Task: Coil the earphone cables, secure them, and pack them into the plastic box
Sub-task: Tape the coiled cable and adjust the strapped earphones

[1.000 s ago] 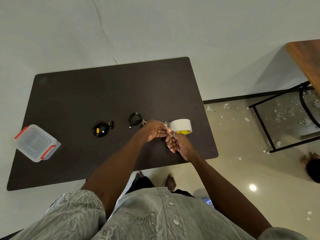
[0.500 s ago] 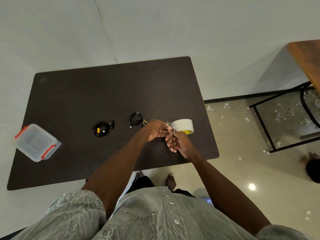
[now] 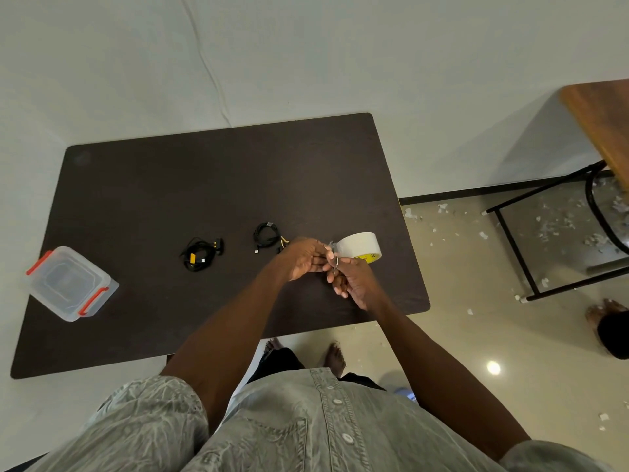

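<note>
Two coiled black earphone cables lie on the dark table [image 3: 163, 199]: one with yellow parts [image 3: 200, 256] at centre left, the other [image 3: 266, 235] just left of my hands. The clear plastic box [image 3: 69, 284] with red clips stands closed at the table's left edge. My left hand [image 3: 304, 258] pinches the free end of the white tape roll [image 3: 360, 246]. My right hand [image 3: 354, 281] holds small metal scissors [image 3: 335, 258] against that strip, right beside the roll.
A second table with a wooden top [image 3: 602, 120] and black metal legs [image 3: 510, 233] stands to the right. Paper scraps litter the floor [image 3: 442, 226]. Another person's foot [image 3: 602, 311] shows at the right edge. My bare feet [image 3: 335, 357] are below the table's near edge.
Both hands stay together at the tape roll. The roll has shifted very slightly to the right; the cables and box have not moved.
</note>
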